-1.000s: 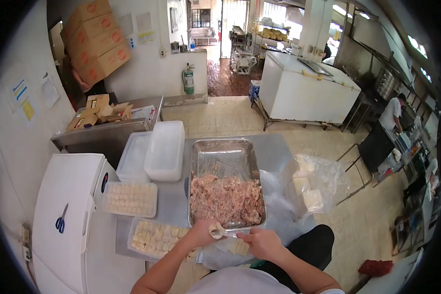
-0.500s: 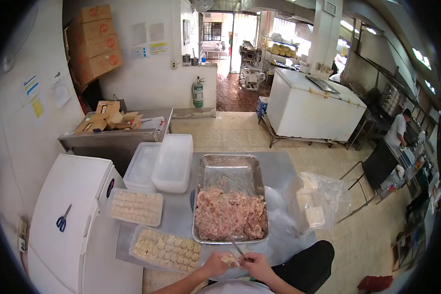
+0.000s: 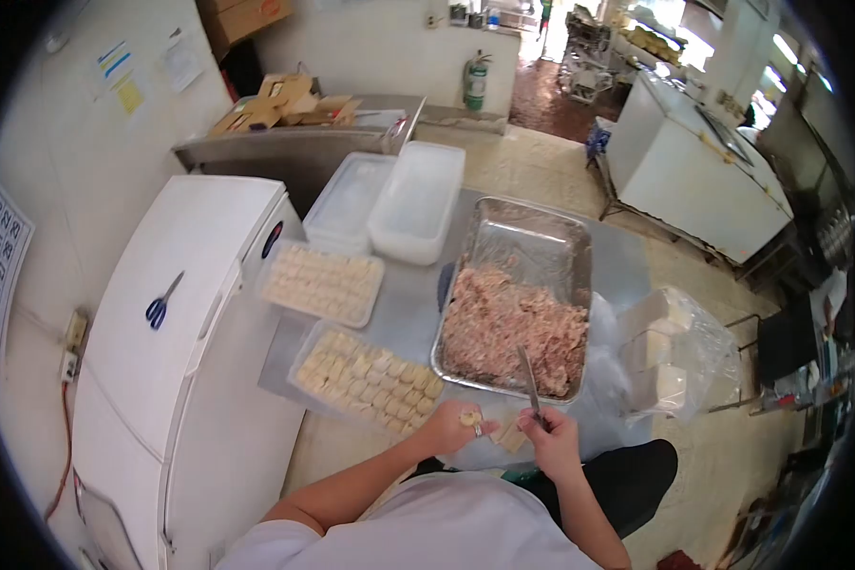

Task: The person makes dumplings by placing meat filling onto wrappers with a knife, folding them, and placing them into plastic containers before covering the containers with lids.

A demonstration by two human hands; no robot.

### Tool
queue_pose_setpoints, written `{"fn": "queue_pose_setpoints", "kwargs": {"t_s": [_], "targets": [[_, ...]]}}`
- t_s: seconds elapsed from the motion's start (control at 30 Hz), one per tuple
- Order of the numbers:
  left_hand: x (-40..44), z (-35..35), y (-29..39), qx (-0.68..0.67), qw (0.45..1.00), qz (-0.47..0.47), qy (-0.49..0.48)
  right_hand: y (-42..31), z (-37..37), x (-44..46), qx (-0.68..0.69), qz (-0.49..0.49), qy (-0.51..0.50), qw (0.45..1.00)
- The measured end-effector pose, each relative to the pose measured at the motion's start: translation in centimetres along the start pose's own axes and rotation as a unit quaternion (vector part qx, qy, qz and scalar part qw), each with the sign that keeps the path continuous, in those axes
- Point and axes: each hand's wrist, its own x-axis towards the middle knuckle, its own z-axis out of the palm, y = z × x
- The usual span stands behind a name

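Note:
My left hand [image 3: 451, 429] is closed round a small filled dumpling [image 3: 470, 418], between the dumpling tray and the meat pan. To its right, my right hand [image 3: 551, 439] grips a knife [image 3: 529, 380], whose blade points up over the near edge of the metal pan [image 3: 572, 233]. Ground meat [image 3: 513, 328] fills the nearer part of that pan. Pale square wrappers [image 3: 511, 435] lie between my hands. Left of my left hand is a plastic tray [image 3: 299, 380] with rows of dumplings [image 3: 370, 380]; a second tray of dumplings [image 3: 321, 283] sits behind it.
Two translucent containers [image 3: 418, 204] stand at the table's back left. Bagged wrapper stacks [image 3: 670, 347] lie at the right. Scissors [image 3: 163, 301] rest on a white freezer [image 3: 190, 228]. Beyond are open cardboard boxes [image 3: 290, 100], a fire extinguisher [image 3: 476, 81] and a chest freezer [image 3: 684, 161].
The head view has turned left and down. My hands have moved apart, the dumpling staying in my left hand and the knife in my right.

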Motion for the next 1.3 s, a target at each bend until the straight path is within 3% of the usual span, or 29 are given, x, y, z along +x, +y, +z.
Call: {"fn": "queue_pose_setpoints", "kwargs": {"t_s": [0.07, 0.17, 0.23, 0.3, 0.37, 0.47, 0.57, 0.77, 0.97, 1.1, 1.3], "targets": [[-0.3, -0.7, 0.5, -0.015, 0.995, 0.012, 0.098, 1.2, 0.0, 0.4, 0.005, 0.003, -0.012, 1.000], [-0.6, -4.1, -3.8, 0.152, 0.975, -0.008, 0.163, 1.7, 0.6, 0.1, 0.018, 0.009, -0.023, 1.000], [-1.2, -7.9, 0.7, 0.094, 0.960, -0.158, 0.210, 1.4, 0.8, 0.0, 0.010, 0.014, -0.026, 1.000], [-0.9, -11.0, -0.4, 0.133, 0.934, -0.096, 0.319, 1.1, 1.0, -0.1, -0.015, 0.022, -0.026, 0.999], [-0.3, -14.3, -7.6, 0.227, 0.880, -0.073, 0.410, 1.2, 0.9, 0.0, -0.029, 0.022, -0.033, 0.999], [-0.4, -17.6, -6.9, 0.194, 0.920, -0.100, 0.325, 1.6, 1.0, -0.1, -0.032, 0.022, -0.037, 0.999], [0.4, -16.7, -2.5, 0.341, 0.886, -0.221, 0.222, 2.4, 0.8, -0.1, -0.039, 0.021, -0.040, 0.998], [1.1, -15.8, -3.3, 0.382, 0.852, -0.272, 0.233, 3.2, 0.7, -0.6, -0.008, 0.009, -0.014, 1.000], [0.7, -16.1, -3.2, 0.415, 0.854, -0.224, 0.222, 1.5, 0.6, -0.9, -0.026, 0.024, -0.002, 0.999], [0.2, -17.4, -3.9, 0.382, 0.843, -0.295, 0.235, 1.9, 0.5, -0.8, 0.020, 0.021, 0.016, 0.999], [0.3, -17.4, -4.7, 0.388, 0.848, -0.297, 0.205, 1.8, -0.2, -0.6, -0.054, 0.019, 0.005, 0.998]]}}
